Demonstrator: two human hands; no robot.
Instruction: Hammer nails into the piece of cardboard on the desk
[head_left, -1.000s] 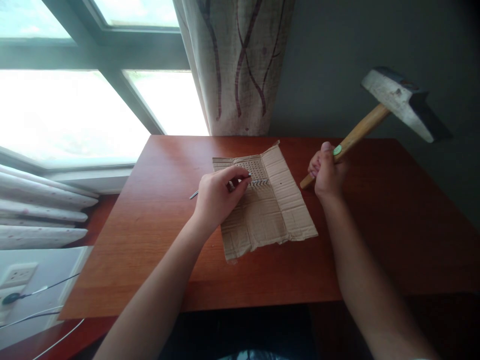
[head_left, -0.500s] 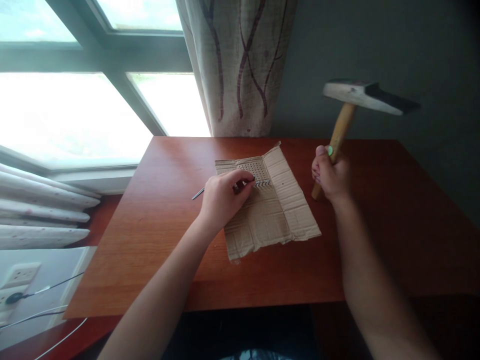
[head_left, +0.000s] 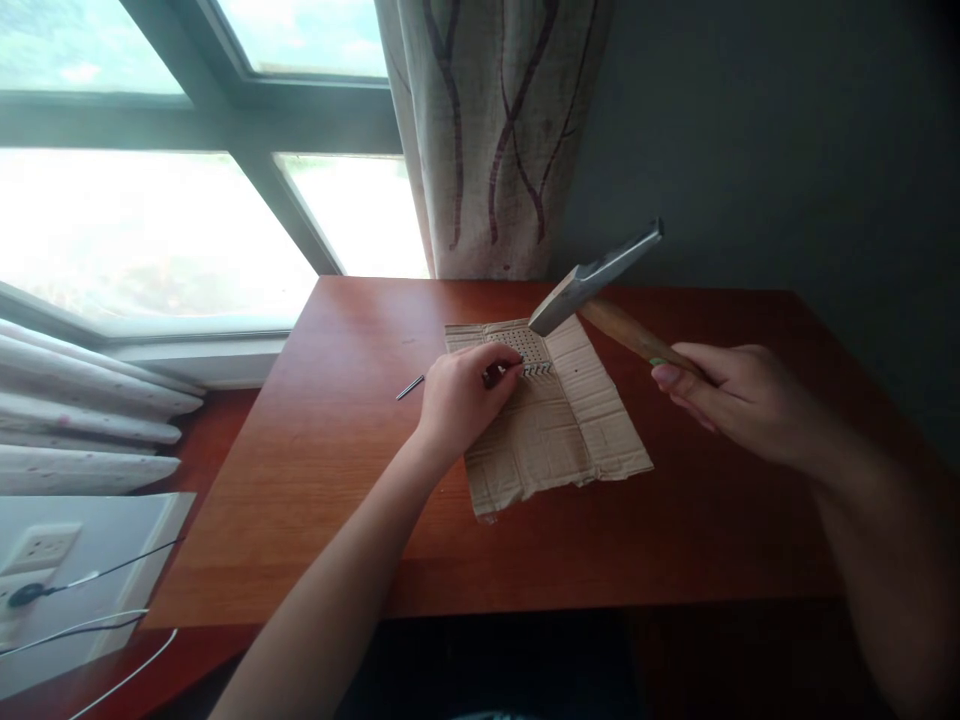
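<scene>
A creased piece of brown cardboard (head_left: 540, 440) lies on the wooden table, with a grid of small holes and a row of short metal nails (head_left: 538, 369) near its far side. At the left end of that row, my left hand (head_left: 465, 395) rests on the cardboard, thumb and forefinger pinched on what looks like a nail, mostly hidden by the fingers. My right hand (head_left: 727, 390) grips the wooden handle of a hammer (head_left: 574, 297). Tilted leftward, the hammer head hangs over the far part of the cardboard, close above the holes and to the right of my left fingertips.
Left of the cardboard, thin metal rods (head_left: 410, 387) lie on the table (head_left: 337, 500). A window (head_left: 150, 230) and a patterned curtain (head_left: 495, 130) stand behind. At the lower left are a wall socket (head_left: 45, 548) and cables (head_left: 112, 570).
The hammer has come down and left from its raised position at the right, its head now over the cardboard. My left hand keeps its pinch at the nail row. The view has shifted slightly.
</scene>
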